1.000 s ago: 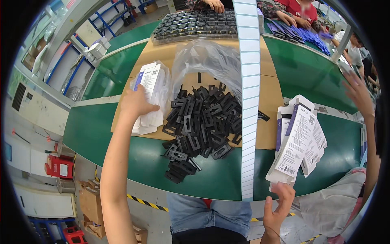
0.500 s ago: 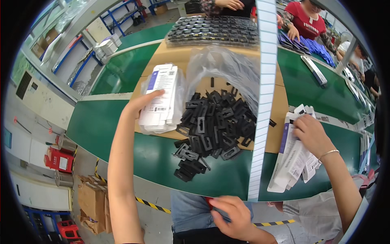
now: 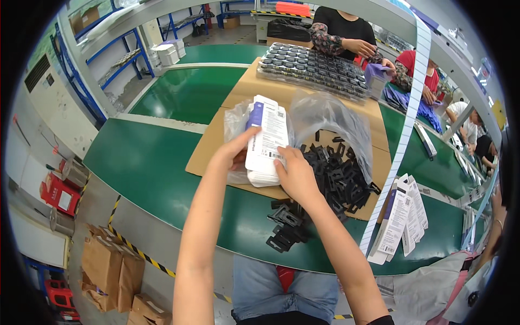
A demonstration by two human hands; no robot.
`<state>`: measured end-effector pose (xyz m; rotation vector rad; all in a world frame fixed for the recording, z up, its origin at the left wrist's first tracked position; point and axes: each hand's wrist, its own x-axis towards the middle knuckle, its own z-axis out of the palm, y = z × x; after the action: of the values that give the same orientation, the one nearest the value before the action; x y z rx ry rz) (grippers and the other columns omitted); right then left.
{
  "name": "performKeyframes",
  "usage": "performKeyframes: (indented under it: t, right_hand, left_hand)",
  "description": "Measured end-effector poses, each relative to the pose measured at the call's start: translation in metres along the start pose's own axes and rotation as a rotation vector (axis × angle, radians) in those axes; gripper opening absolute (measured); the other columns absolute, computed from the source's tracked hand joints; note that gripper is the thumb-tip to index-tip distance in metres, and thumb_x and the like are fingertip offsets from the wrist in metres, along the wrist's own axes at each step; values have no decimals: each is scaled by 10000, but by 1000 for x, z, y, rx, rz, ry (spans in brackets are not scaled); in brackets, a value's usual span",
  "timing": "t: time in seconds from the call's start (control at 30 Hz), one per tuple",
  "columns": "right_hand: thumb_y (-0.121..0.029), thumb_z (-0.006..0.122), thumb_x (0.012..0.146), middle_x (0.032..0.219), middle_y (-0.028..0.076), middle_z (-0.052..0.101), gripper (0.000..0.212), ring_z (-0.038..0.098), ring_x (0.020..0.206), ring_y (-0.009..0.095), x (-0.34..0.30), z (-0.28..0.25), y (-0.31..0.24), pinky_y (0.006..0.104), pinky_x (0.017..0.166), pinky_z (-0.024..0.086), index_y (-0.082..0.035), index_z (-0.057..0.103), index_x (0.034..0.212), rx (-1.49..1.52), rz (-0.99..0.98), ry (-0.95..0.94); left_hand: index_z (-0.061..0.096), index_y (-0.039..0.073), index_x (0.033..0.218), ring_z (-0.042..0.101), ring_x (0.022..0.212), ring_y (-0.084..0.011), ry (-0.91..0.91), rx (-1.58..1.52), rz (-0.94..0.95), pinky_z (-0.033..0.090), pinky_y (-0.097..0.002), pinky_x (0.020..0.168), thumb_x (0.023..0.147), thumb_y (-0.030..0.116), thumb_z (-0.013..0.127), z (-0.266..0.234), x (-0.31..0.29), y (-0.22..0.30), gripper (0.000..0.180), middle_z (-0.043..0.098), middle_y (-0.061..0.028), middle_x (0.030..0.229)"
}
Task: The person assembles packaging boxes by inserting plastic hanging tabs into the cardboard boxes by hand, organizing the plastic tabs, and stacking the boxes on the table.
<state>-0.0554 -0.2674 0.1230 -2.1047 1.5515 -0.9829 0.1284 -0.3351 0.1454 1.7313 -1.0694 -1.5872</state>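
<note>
- Person's lap in blue jeans (image 3: pixel 260 276), cut off by the lower edge, sits below the curved green table (image 3: pixel 146 170).
- Loose black pieces (image 3: pixel 333 173), slotted and matt, lie heaped at the mouth of a crumpled clear bag (image 3: pixel 341 116); the right forearm hides part of the heap, and how many pieces sit inside the bag is unclear.
- Right hand (image 3: pixel 297 172): fingertips and thumb against the right edge of the carton stack (image 3: pixel 270 130); I cannot tell whether they grip it.
- Left hand (image 3: pixel 238 149): at the stack's left edge, its lower fingers hidden, so its grip cannot be told either.
- The stack, flat white-and-purple card, lies between both hands on crinkled plastic film (image 3: pixel 234 124) over a brown cardboard sheet (image 3: pixel 208 151).
- Right of a segmented pale strip (image 3: pixel 403 130), more cartons (image 3: pixel 395 222) lie fanned.
- Beyond, a clear tray (image 3: pixel 314 73) holds rows of dark parts.
- Behind it, a co-worker (image 3: pixel 346 32) in black is cut off above.
</note>
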Motion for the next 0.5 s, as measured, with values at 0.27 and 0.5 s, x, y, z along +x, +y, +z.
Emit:
performKeyframes:
  t: [0.27, 0.5]
  right_hand:
    - [-215, 630, 922, 1340, 307, 499, 462, 540, 1208, 433, -2, 1, -4, 417, 1012, 453, 23, 541, 1308, 8, -59, -31]
    - [-76, 579, 948, 1414, 217, 451, 608, 508, 1293, 325, -85, -59, -64, 421, 1072, 422, 5, 290, 1476, 576, -30, 0]
  left_hand:
    - [606, 7, 1241, 701, 953, -223, -228, -216, 98, 562, -359, 799, 821, 406, 753, 0, 17, -19, 598, 701, -118, 1110]
    - [461, -64, 1360, 626, 1109, -214, -239, -401, 573, 519, -340, 914, 840, 278, 761, -17, -76, -16, 691, 620, -150, 1248]
